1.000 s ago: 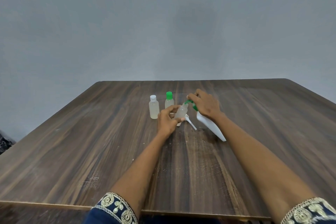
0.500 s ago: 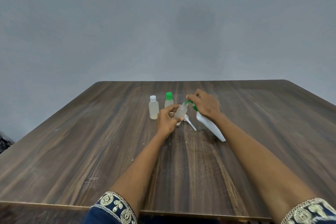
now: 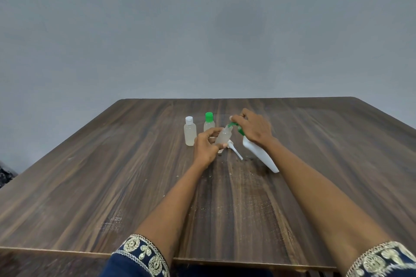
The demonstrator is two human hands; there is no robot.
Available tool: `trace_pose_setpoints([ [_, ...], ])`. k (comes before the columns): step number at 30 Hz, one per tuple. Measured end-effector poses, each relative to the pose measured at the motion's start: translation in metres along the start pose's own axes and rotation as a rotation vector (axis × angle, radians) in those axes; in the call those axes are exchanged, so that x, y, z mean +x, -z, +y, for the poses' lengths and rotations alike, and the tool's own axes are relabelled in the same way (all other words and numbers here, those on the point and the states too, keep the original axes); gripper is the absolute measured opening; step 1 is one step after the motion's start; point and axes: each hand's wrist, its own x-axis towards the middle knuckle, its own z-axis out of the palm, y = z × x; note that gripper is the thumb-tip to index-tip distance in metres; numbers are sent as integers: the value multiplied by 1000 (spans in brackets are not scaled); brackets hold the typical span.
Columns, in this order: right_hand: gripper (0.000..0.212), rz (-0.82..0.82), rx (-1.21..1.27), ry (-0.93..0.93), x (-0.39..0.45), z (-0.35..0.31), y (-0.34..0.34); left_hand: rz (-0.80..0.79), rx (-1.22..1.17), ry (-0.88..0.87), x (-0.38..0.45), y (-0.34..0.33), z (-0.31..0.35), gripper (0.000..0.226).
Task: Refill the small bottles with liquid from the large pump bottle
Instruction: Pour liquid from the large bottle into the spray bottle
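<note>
Head view is showing a dark wood-grain table (image 3: 112, 186) running to a plain grey wall (image 3: 202, 29). Left hand (image 3: 206, 146) is gripping a tilted small bottle (image 3: 223, 136) mid-table; right hand (image 3: 254, 129) is clasping the tipped white pump bottle (image 3: 261, 153) just right.

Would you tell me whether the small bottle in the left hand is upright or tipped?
Tipped: the small bottle leans with its open neck toward the large pump bottle's green nozzle, gripped by the left hand.

Bare forearms; navy sleeves (image 3: 137, 263) (rolled back) edged with gold embroidered circles
</note>
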Motion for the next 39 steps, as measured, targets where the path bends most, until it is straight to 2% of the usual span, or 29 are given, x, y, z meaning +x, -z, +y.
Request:
trace_pose_setpoints([
  [8,27,-12,-6,-29,-1,-1,0,-10,7,3,-4,1,-2,44],
  [15,47,8,-6,-2,0,-1,0,7,-3,14,-1,-2,1,44],
  [22,27,9,2,-27,-2,1,0,-1,0,11,-4,-2,1,45],
  [29,36,29,-6,-7,-3,0,3,4,-7,6,-2,-3,3,46],
  [39,26,16,29,-46,-6,-1,6,-4,-9,-4,-4,-4,2,45],
])
